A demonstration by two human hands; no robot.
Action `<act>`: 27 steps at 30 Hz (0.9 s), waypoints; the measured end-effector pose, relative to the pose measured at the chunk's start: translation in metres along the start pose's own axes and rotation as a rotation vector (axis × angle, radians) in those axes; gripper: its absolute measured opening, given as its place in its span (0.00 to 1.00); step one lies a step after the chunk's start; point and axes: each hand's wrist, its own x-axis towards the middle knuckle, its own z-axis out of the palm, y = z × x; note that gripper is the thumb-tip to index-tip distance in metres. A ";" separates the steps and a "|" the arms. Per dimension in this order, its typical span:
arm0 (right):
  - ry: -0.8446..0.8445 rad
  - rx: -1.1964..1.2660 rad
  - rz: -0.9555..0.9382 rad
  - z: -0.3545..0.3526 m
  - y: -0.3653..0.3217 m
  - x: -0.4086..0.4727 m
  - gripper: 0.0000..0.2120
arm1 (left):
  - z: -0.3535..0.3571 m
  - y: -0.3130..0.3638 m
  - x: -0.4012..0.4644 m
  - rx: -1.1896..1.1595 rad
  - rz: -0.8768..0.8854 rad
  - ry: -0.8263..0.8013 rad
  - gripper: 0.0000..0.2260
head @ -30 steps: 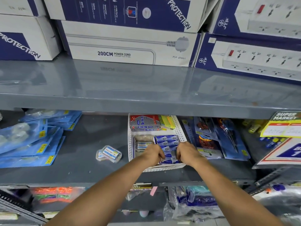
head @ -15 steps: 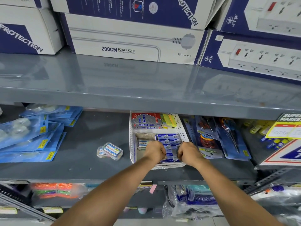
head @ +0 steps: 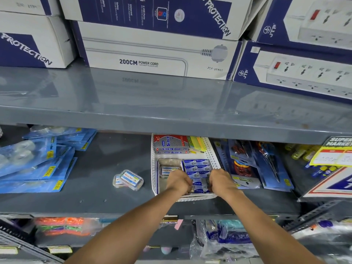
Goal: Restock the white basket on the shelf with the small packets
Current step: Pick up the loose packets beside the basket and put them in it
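A white perforated basket (head: 211, 155) stands on the grey middle shelf (head: 95, 176). Small blue packets (head: 197, 166) lie in rows in its right half, and red-and-silver boxes (head: 171, 144) fill its back. My left hand (head: 179, 181) and my right hand (head: 221, 180) are both inside the basket's front part, fingers curled on the nearest blue packets (head: 199, 186) between them. My fingertips are hidden behind the knuckles.
Two clear plastic cases (head: 128, 180) lie on the shelf left of the basket. Blue blister packs (head: 32, 166) are stacked far left, scissors on cards (head: 247, 166) sit right of the basket. The upper shelf edge (head: 171, 121) overhangs the basket, with power-strip boxes (head: 156, 52) above.
Both hands stay in the basket's front, pressing in slightly on the blue packets. The view has shifted a little; the basket has not moved.
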 end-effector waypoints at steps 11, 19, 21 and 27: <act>0.009 -0.078 -0.027 0.000 0.000 0.001 0.14 | 0.006 0.010 0.002 0.316 0.039 -0.006 0.08; -0.028 0.111 -0.008 -0.008 -0.002 0.009 0.06 | -0.057 -0.016 -0.031 0.236 0.255 0.205 0.10; 0.063 0.233 -0.020 -0.009 -0.014 0.010 0.05 | -0.088 -0.028 -0.044 0.193 0.331 0.391 0.10; 0.189 0.621 -0.334 -0.013 -0.117 -0.007 0.07 | -0.159 -0.110 -0.044 0.133 0.173 0.614 0.14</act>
